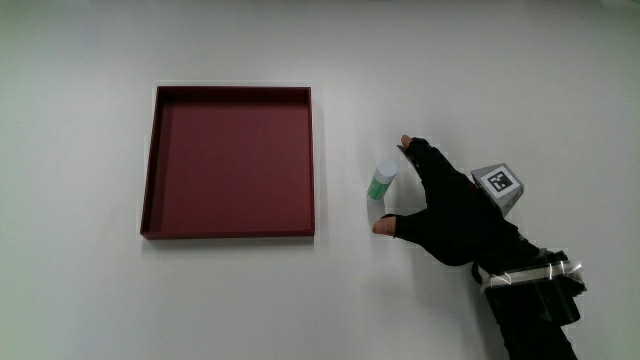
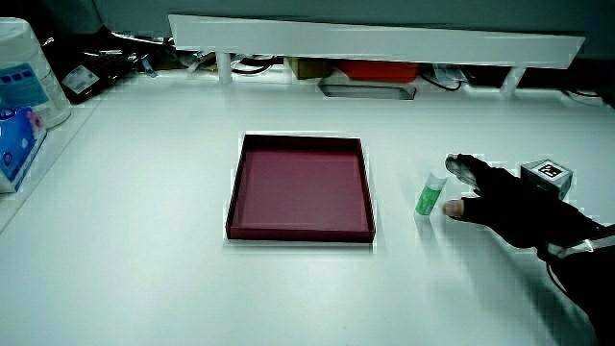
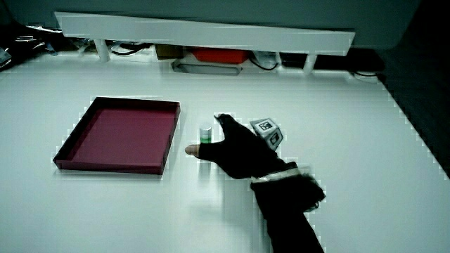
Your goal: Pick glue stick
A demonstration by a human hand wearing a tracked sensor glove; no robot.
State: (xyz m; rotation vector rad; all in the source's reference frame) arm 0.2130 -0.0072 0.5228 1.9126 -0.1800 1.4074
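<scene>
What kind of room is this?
Probably a lab or test bench: a plain white table, a low white partition with cables under it, and a small patterned cube on the black-gloved hand.

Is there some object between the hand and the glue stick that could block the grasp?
Nothing visible does. The glue stick stands upright on the bare table, between the red tray and the hand. The fingers are spread open around it, with no clear contact yet.
</scene>
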